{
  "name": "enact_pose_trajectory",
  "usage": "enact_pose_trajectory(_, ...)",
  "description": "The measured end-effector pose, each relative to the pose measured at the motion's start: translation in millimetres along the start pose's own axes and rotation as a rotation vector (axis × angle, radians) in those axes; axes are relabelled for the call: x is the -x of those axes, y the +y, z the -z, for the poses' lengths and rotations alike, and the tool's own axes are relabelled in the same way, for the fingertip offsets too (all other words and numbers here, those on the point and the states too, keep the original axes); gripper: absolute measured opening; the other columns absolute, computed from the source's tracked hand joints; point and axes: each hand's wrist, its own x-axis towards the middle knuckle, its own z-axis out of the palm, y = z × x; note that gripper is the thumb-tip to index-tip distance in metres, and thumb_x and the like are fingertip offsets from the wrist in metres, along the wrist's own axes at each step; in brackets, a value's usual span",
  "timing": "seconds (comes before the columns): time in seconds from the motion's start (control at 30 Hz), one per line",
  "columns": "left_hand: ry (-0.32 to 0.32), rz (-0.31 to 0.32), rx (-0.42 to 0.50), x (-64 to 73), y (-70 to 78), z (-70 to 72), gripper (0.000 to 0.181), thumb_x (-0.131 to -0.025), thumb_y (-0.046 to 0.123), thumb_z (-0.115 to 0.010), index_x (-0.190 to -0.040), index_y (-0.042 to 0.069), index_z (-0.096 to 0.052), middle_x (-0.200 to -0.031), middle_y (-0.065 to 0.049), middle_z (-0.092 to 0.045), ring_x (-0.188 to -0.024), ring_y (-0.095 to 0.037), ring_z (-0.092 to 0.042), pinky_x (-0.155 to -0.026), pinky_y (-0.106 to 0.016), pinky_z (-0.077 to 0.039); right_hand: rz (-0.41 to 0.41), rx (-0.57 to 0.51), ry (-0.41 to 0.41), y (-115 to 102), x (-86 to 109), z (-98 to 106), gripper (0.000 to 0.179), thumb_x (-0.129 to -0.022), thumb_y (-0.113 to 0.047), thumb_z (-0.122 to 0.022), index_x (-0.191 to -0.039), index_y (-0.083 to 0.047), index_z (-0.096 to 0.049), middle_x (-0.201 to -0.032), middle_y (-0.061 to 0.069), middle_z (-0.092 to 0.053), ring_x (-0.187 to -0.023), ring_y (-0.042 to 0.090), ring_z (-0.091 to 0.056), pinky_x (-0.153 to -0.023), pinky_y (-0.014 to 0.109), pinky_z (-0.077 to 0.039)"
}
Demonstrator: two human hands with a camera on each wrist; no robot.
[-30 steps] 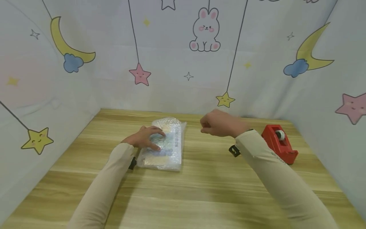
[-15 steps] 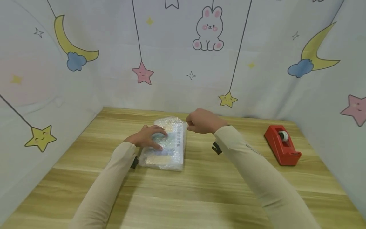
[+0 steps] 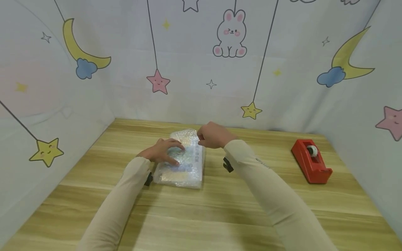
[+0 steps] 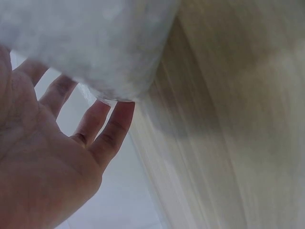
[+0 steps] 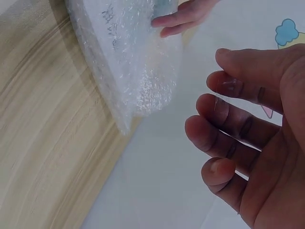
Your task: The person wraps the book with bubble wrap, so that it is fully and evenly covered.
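Observation:
A flat book-like item with a printed cover lies in bubble wrap (image 3: pixel 192 176) on the wooden table. My left hand (image 3: pixel 161 151) rests on its left part with the fingers spread. In the left wrist view the fingertips touch the wrap's edge. Over the upper right corner of the package is my right hand (image 3: pixel 215 135), its fingers curled. In the right wrist view its thumb and index finger pinch a small strip of clear tape (image 5: pixel 220 103), hard to see against the skin. That hand appears apart from the wrap there.
A red tape dispenser (image 3: pixel 311 162) with a roll of tape (image 3: pixel 312 150) stands on the table (image 3: pixel 201 216) at the right. White cloth walls (image 3: pixel 188 104) printed with stars, moons and a rabbit enclose the back and both sides.
My right hand has moved left from beside the tape dispenser to the package's upper right corner. The left hand has stayed on the wrapped item. The head view has shifted slightly.

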Motion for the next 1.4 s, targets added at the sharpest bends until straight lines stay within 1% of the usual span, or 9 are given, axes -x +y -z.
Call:
enact_pose_trajectory(0.53, -0.006, 0.019, 0.006, 3.9, 2.9, -0.1, 0.057, -0.086, 0.034, -0.08, -0.138, 0.023, -0.059, -0.161, -0.011, -0.036, -0.135, -0.043, -0.029, -0.105, -0.065, -0.039, -0.033, 0.014, -0.044, -20, -17.7, 7, 0.026, -0.1, -0.023, -0.061, -0.075, -0.016, -0.055, -0.067, -0.004, -0.047, -0.061, 0.01, -0.043, -0.058, 0.024, -0.036)
enact_pose_trajectory(0.67, 0.003, 0.019, -0.009, 3.9, 2.7, -0.3, 0.057, -0.086, 0.035, -0.08, -0.137, 0.022, -0.059, -0.16, -0.011, -0.037, -0.135, -0.042, -0.031, -0.105, -0.064, -0.039, -0.019, 0.012, -0.023, -24, -22.0, 5, 0.022, -0.101, -0.023, -0.06, -0.08, -0.016, -0.06, -0.071, -0.003, -0.054, -0.064, 0.011, -0.047, -0.061, 0.025, -0.04)
enact_pose_trajectory(0.8, 0.003, 0.018, -0.001, 3.5, 1.8, -0.8, 0.058, -0.085, 0.035, -0.081, -0.137, 0.022, -0.059, -0.16, -0.011, -0.038, -0.133, -0.041, -0.031, -0.104, -0.064, -0.039, -0.005, -0.03, 0.012, -24, -24.8, -2, 0.018, -0.101, -0.022, -0.059, -0.086, -0.014, -0.066, -0.08, 0.001, -0.066, -0.065, 0.012, -0.053, -0.064, 0.028, -0.046)
enact_pose_trajectory(0.87, 0.005, 0.016, -0.002, 3.5, 1.4, -0.5, 0.057, -0.085, 0.035, -0.081, -0.137, 0.022, -0.059, -0.16, -0.011, -0.038, -0.134, -0.041, -0.031, -0.104, -0.064, -0.039, -0.008, -0.084, 0.039, -20, -26.2, -10, 0.018, -0.101, -0.022, -0.06, -0.089, -0.013, -0.069, -0.085, 0.003, -0.07, -0.066, 0.013, -0.055, -0.065, 0.028, -0.047)
enact_pose_trajectory(0.93, 0.007, 0.015, -0.011, 2.9, 0.9, -0.6, 0.057, -0.085, 0.035, -0.08, -0.137, 0.023, -0.06, -0.16, -0.011, -0.038, -0.134, -0.042, -0.031, -0.104, -0.064, -0.039, -0.036, -0.186, 0.047, -14, -27.0, -22, 0.019, -0.101, -0.022, -0.059, -0.092, -0.01, -0.071, -0.087, 0.006, -0.072, -0.066, 0.015, -0.059, -0.064, 0.026, -0.048)
enact_pose_trajectory(1.1, 0.003, 0.027, -0.023, 1.4, -0.4, -1.7, 0.057, -0.085, 0.037, -0.08, -0.136, 0.024, -0.059, -0.16, -0.01, -0.037, -0.137, -0.042, -0.031, -0.105, -0.066, -0.038, -0.192, -0.604, -0.011, 1, -25.2, -54, 0.023, -0.1, -0.024, -0.06, -0.101, -0.004, -0.07, -0.084, 0.01, -0.072, -0.066, 0.017, -0.066, -0.057, 0.03, -0.049)
enact_pose_trajectory(1.17, 0.002, 0.029, -0.018, 1.0, -1.0, -2.3, 0.057, -0.085, 0.037, -0.08, -0.137, 0.024, -0.059, -0.16, -0.01, -0.037, -0.137, -0.042, -0.031, -0.105, -0.066, -0.038, -0.25, -0.733, -0.032, 4, -23.5, -64, 0.022, -0.1, -0.023, -0.061, -0.102, -0.003, -0.069, -0.081, 0.009, -0.071, -0.063, 0.016, -0.064, -0.056, 0.032, -0.048)
enact_pose_trajectory(1.23, 0.005, 0.03, -0.016, 1.2, -1.1, -2.4, 0.057, -0.085, 0.036, -0.081, -0.136, 0.025, -0.059, -0.16, -0.01, -0.038, -0.137, -0.042, -0.031, -0.106, -0.065, -0.038, -0.28, -0.8, -0.039, 5, -22.7, -71, 0.019, -0.099, -0.021, -0.062, -0.1, -0.003, -0.068, -0.078, 0.006, -0.069, -0.061, 0.014, -0.062, -0.054, 0.03, -0.046)
enact_pose_trajectory(1.4, 0.007, 0.036, -0.008, 2.1, -0.7, -2.0, 0.057, -0.085, 0.036, -0.081, -0.136, 0.025, -0.059, -0.16, -0.01, -0.037, -0.137, -0.041, -0.03, -0.106, -0.065, -0.037, -0.33, -0.893, -0.053, 5, -20.9, -80, 0.017, -0.097, -0.019, -0.063, -0.095, -0.003, -0.068, -0.076, 0.004, -0.068, -0.058, 0.012, -0.057, -0.052, 0.025, -0.044)
